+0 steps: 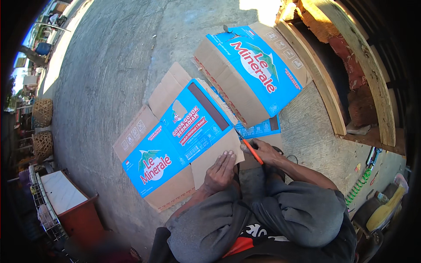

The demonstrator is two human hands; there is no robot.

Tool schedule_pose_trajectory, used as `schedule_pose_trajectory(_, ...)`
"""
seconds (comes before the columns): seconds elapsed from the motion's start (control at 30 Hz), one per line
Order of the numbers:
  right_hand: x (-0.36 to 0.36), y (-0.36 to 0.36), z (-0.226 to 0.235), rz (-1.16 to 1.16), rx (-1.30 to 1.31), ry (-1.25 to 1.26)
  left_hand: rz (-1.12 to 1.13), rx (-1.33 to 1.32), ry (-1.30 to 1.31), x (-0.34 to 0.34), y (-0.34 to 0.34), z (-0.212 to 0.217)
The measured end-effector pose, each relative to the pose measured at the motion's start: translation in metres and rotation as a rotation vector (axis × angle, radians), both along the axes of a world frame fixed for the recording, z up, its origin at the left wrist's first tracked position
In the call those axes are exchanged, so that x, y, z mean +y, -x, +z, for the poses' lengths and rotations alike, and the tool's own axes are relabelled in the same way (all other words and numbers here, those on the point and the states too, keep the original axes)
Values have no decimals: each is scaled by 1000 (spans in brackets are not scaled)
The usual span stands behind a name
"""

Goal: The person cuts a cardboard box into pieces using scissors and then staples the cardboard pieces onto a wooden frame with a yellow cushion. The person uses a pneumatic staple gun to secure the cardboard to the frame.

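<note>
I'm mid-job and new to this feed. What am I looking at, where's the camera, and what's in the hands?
One picture only, from a wide fisheye camera on the person's head, looking down; edges bend. No machine: two bare hands. The left hand lies flat, pressing down a flattened blue and brown cardboard box on the concrete ground. The right hand grips an orange-handled cutter at that box's flap edge. A second, still folded box stands beyond. A wooden frame is on the right, woven baskets far left.
</note>
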State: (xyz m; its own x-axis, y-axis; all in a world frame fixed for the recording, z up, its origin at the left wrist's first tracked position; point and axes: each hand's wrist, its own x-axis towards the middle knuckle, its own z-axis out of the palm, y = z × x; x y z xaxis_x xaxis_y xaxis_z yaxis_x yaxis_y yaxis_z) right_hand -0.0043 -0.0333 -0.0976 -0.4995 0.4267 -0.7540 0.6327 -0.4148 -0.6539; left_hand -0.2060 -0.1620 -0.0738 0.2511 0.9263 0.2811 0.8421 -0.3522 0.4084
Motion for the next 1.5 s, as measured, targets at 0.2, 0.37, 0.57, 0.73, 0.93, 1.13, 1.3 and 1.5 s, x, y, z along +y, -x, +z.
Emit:
schedule_pose_trajectory(0.2,-6,10,1,-46,5,7,-73,-29,11,-8,10,-2)
schedule_pose_trajectory(0.37,-10,13,-6,-79,15,52,-86,-31,11,-10,11,-3)
schedule_pose_trajectory(0.57,-14,12,-9,-116,56,36,-92,-31,7,-8,8,-1)
schedule_pose_trajectory(0.73,-13,9,0,-115,49,15,-124,-27,-2,-7,7,-1)
schedule_pose_trajectory(0.93,-9,7,-12,-70,36,-51,-159,-32,-6,-10,11,-2)
schedule_pose_trajectory(1.13,-9,22,-7,-138,69,-84,-186,-66,-21,-13,18,4)
schedule_pose_trajectory(1.3,-5,20,-5,-144,88,-63,-225,-77,11,-11,22,9)
schedule_pose_trajectory(1.5,-5,31,-14,-194,144,-5,-287,-88,17,-16,29,10)
